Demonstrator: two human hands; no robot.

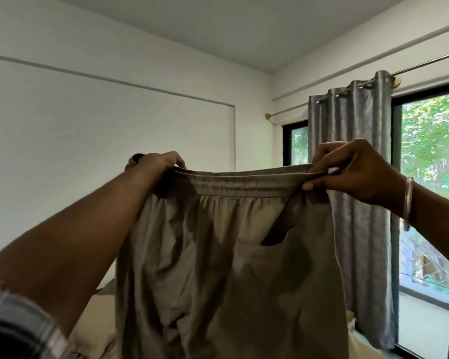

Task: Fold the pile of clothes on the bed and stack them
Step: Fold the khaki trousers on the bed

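A pair of grey-beige trousers [228, 268] with an elastic waistband hangs in front of me, held up high and stretched wide. My left hand [158, 164] grips the left end of the waistband. At the right end, my right hand [353, 169] pinches the band between thumb and fingers; a bangle sits on that wrist. The trouser legs drop out of view at the bottom. The rest of the clothes pile is hidden behind the hanging fabric.
A strip of the bed [99, 320] with pale bedding shows at lower left, below my forearm. A grey curtain [360, 203] hangs by the window [430, 156] on the right. White walls fill the left and back.
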